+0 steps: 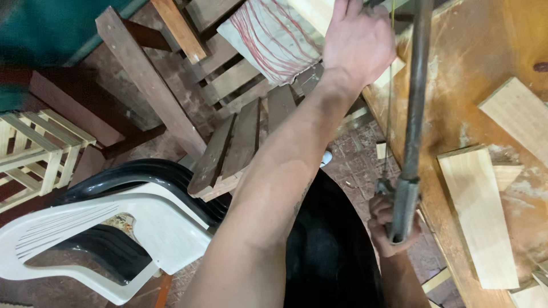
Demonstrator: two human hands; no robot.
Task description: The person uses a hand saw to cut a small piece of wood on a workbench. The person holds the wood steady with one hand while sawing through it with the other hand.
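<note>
My right hand [383,223] grips the handle of a metal-framed saw [415,102] low beside the workbench edge. The frame runs up and away from me, and its thin blade [390,97] runs alongside it on the left. My left hand [357,40] reaches far forward and is clamped on a pale wooden piece [391,72] at the edge of the brown workbench [456,85]. The blade passes right beside that hand. Its fingertips are cut off by the top of the frame.
Pale cut boards [476,214] [519,114] lie on the dusty bench. On the floor to the left are dark wooden slat frames [234,142], a striped cloth bag [274,37], stacked white and black plastic chairs [114,222] and a light slatted crate [34,151].
</note>
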